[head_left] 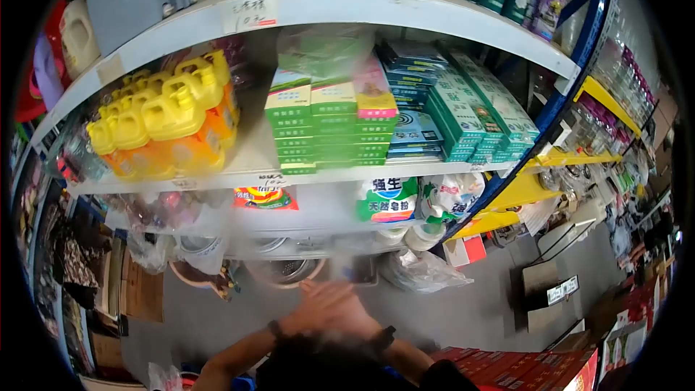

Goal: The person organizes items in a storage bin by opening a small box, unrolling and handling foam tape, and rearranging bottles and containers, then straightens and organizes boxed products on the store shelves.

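Observation:
My left hand (313, 311) and my right hand (356, 316) meet low in the middle of the head view, one against the other. Blur smears their fingers, so how they are bent is unclear; no object shows between them. Dark bands circle both wrists. Beyond the hands, near the floor under the shelves, lies a round metal basin (286, 272). On the middle shelf (246, 179) stand stacked green boxes (329, 134), teal boxes (463, 123), dark blue boxes (413, 130) and yellow-capped orange jugs (170, 116). Bags of washing powder (387, 199) rest on the lower shelf.
A blue upright post (557, 116) bounds the shelf on the right. Yellow shelving (521, 195) with goods continues behind it. Red boxes (514, 368) are stacked at bottom right. A clear plastic bag (420, 271) and a cardboard box (543, 286) are at floor level.

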`<action>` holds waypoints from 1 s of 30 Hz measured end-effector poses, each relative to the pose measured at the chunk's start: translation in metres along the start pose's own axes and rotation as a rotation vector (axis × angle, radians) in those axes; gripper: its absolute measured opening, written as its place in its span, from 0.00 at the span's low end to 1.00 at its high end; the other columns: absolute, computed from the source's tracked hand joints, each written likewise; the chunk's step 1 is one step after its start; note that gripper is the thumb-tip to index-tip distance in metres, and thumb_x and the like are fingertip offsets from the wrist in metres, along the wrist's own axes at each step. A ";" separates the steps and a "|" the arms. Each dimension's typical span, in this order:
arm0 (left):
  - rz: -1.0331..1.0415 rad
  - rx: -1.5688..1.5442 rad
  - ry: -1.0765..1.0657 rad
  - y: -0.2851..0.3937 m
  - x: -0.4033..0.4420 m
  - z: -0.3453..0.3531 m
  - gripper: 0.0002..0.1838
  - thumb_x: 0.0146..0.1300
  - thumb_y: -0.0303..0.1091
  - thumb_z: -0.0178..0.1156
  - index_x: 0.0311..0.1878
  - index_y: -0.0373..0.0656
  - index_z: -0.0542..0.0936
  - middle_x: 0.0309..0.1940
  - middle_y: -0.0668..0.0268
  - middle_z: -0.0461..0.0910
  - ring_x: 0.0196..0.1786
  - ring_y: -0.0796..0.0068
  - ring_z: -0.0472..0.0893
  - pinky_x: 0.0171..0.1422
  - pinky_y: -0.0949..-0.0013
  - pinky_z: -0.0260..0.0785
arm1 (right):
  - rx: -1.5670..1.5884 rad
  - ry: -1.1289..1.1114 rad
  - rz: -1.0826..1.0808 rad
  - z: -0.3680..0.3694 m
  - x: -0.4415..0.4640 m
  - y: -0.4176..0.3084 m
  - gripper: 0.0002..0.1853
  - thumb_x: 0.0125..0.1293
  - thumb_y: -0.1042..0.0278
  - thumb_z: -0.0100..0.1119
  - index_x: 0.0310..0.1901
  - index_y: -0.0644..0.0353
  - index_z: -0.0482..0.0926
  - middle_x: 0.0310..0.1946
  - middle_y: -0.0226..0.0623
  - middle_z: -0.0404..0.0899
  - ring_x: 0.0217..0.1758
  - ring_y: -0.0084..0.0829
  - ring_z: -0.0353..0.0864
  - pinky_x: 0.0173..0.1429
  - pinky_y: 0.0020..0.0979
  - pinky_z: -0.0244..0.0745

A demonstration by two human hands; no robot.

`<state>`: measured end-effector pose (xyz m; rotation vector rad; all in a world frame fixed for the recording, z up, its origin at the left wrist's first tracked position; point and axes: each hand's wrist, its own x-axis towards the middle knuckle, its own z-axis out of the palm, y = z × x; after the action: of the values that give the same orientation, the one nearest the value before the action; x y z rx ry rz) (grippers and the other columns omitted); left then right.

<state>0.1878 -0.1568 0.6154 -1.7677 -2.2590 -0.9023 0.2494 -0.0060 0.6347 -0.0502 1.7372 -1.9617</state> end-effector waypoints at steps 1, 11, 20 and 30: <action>-0.005 -0.002 0.027 -0.002 0.001 -0.003 0.32 0.73 0.58 0.47 0.70 0.46 0.70 0.74 0.55 0.63 0.74 0.56 0.64 0.80 0.46 0.45 | -0.085 0.002 0.002 0.000 -0.006 -0.011 0.43 0.75 0.30 0.27 0.76 0.59 0.55 0.76 0.41 0.56 0.76 0.37 0.57 0.77 0.45 0.49; -0.405 -0.292 -0.018 -0.065 -0.032 -0.016 0.29 0.75 0.45 0.49 0.73 0.40 0.63 0.72 0.51 0.64 0.74 0.50 0.63 0.79 0.51 0.48 | 1.217 -0.315 -0.054 -0.023 -0.033 -0.042 0.49 0.72 0.25 0.25 0.76 0.66 0.52 0.74 0.53 0.57 0.76 0.42 0.59 0.79 0.42 0.47; -0.654 -0.255 0.173 -0.102 -0.057 -0.067 0.23 0.73 0.32 0.47 0.68 0.35 0.69 0.65 0.46 0.71 0.67 0.46 0.70 0.71 0.51 0.60 | 0.098 0.065 -0.453 -0.073 -0.031 -0.221 0.36 0.72 0.39 0.47 0.65 0.68 0.69 0.61 0.52 0.75 0.66 0.43 0.72 0.73 0.44 0.60; -0.421 -0.264 0.398 -0.129 -0.011 -0.109 0.21 0.66 0.31 0.54 0.61 0.34 0.74 0.55 0.47 0.78 0.56 0.43 0.76 0.64 0.51 0.67 | -0.497 0.522 -0.561 -0.100 0.032 -0.389 0.16 0.68 0.72 0.58 0.55 0.67 0.77 0.50 0.38 0.81 0.51 0.26 0.79 0.60 0.30 0.72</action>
<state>0.0449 -0.2403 0.6509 -1.0581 -2.3470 -1.5330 0.0504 0.0916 0.9710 -0.2390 2.7757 -1.9562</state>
